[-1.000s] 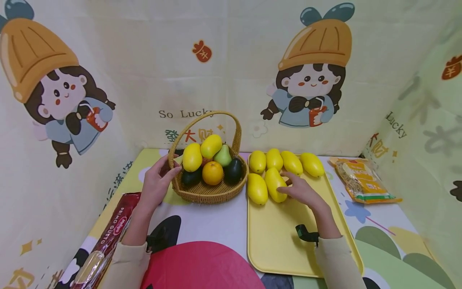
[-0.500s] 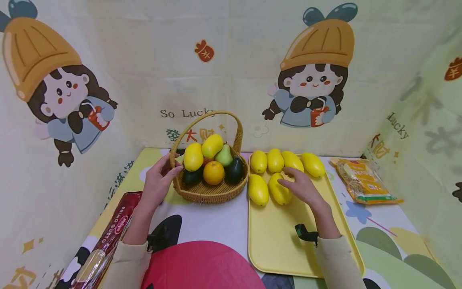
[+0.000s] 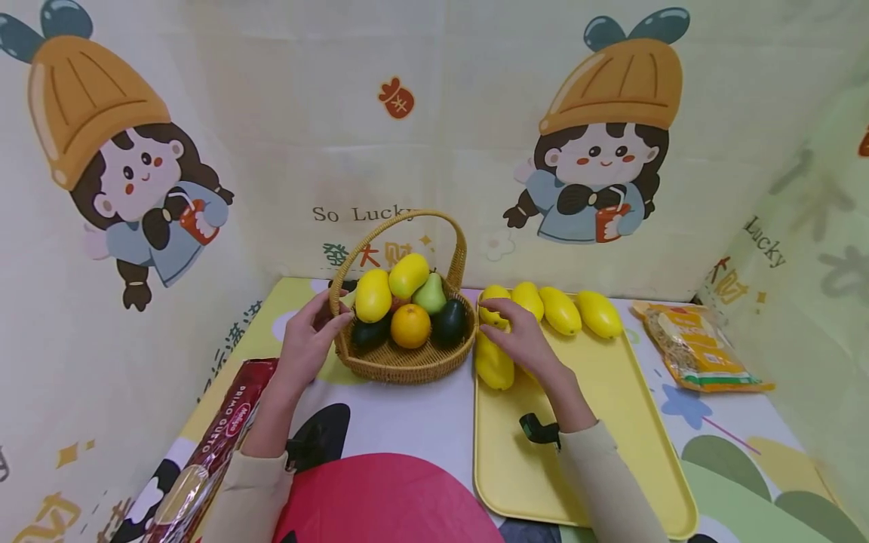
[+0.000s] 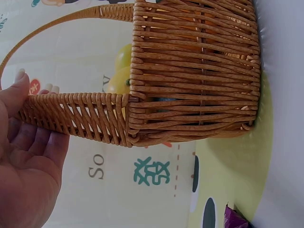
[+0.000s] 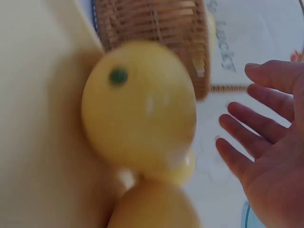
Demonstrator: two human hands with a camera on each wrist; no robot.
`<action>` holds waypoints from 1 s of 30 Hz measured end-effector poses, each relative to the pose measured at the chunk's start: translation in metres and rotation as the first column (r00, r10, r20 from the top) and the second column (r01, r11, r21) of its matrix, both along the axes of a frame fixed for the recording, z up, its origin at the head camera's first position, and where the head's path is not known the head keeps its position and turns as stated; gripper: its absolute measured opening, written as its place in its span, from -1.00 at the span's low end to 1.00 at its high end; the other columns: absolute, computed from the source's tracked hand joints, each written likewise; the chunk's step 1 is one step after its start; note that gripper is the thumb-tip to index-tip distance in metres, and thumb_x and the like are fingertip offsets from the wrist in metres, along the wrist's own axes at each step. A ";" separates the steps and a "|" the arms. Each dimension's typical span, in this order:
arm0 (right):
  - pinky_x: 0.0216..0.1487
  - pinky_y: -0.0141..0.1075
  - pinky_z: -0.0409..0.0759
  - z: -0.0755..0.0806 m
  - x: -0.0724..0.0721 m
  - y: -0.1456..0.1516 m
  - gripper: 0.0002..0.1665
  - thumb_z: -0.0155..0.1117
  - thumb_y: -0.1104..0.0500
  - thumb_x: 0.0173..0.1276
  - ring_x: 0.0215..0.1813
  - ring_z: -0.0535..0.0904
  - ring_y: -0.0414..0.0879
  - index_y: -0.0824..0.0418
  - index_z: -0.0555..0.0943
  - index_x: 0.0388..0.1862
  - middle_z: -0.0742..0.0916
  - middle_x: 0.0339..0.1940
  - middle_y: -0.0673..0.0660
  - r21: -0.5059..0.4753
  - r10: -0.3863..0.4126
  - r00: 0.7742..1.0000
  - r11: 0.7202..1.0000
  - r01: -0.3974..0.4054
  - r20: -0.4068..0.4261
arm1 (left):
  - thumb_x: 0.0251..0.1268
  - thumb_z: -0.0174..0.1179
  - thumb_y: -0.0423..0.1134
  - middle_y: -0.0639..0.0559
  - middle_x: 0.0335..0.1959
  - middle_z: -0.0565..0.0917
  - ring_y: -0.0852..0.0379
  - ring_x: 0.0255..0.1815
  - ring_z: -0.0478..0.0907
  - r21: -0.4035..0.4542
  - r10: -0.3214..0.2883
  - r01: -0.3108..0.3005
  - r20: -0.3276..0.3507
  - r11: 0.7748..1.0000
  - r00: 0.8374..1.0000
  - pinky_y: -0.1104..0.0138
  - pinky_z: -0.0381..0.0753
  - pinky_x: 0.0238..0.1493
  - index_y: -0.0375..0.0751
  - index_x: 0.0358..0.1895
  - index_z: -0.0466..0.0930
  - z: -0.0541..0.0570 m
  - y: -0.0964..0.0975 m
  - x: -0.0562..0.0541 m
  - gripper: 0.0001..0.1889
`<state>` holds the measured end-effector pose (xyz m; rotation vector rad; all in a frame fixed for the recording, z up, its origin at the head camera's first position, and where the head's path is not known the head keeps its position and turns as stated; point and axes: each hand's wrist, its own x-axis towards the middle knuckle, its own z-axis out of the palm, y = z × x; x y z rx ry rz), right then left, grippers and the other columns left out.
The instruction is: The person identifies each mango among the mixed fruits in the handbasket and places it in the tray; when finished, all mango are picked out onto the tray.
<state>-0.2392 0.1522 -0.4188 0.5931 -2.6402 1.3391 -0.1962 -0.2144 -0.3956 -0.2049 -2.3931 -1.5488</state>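
The left grip (image 3: 305, 348) has the side of the basket (image 3: 407, 369) handle between its thumb and fingers, with only a small gap left between them. The basket sits on the surface (image 3: 400, 422), just to the right of that grip. The right grip (image 3: 528, 343) has nothing in it; its thumb and fingers are spread well apart, and they look to be above the tray (image 3: 591, 460), near the basket's edge. Right under it is a yellow fruit (image 3: 494, 366), and the right wrist view shows a gap between fingers and fruit. Three more yellow fruits (image 3: 560, 310) lie past the right grip, in plain sight; others there are partly hidden by it. Here is what could go wrong. If the left grip pulls on its one side, the basket might tip, and the two top mangoes (image 3: 373, 296) beside that grip could roll out, because they sit high and look smooth. The orange (image 3: 411, 326), further right of the left grip, might slide too. If the right grip drops too fast, its fingertips could knock the fruit below it into its neighbours, since round things roll easily.
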 end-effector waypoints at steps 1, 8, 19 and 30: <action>0.39 0.14 0.43 0.001 -0.002 -0.006 -0.47 0.33 0.15 0.37 0.33 0.50 0.13 0.14 0.52 0.32 0.62 0.30 0.15 -0.005 0.021 1.000 1.000 -0.021 -0.007 | 0.36 0.21 0.09 0.00 -0.04 0.63 0.12 0.03 0.55 -0.002 0.001 -0.001 -0.001 1.000 1.000 0.63 0.56 0.04 0.10 0.32 0.47 0.000 0.000 0.000 -0.50; 0.39 0.09 0.46 0.013 -0.021 -0.039 -0.38 0.35 0.18 0.36 0.34 0.50 0.13 0.16 0.46 0.38 0.57 0.36 0.14 0.030 0.119 0.993 0.992 -0.119 -0.019 | 0.36 0.19 0.10 0.00 -0.04 0.63 0.11 0.03 0.54 -0.013 -0.004 0.004 -0.005 1.000 1.000 0.61 0.57 0.04 0.04 0.33 0.46 0.001 0.000 0.000 -0.47; 0.45 0.00 0.41 0.039 -0.054 -0.086 -0.29 0.33 0.16 0.33 0.43 0.41 0.07 0.10 0.38 0.45 0.46 0.45 0.11 0.264 0.193 0.981 0.948 -0.178 -0.031 | 0.36 0.20 0.13 0.01 -0.05 0.63 0.10 0.02 0.53 0.004 0.009 -0.009 0.004 1.000 1.000 0.60 0.58 0.03 0.05 0.31 0.48 0.001 -0.002 0.002 -0.48; 0.49 0.00 0.35 0.057 -0.083 -0.112 -0.16 0.29 0.25 0.22 0.53 0.29 0.12 0.07 0.31 0.51 0.33 0.56 0.14 0.447 0.221 0.975 0.875 -0.187 -0.024 | 0.36 0.22 0.08 0.02 -0.05 0.62 0.08 0.00 0.54 0.019 -0.008 0.008 0.000 1.000 1.000 0.59 0.58 0.03 0.02 0.31 0.47 0.003 0.002 0.002 -0.49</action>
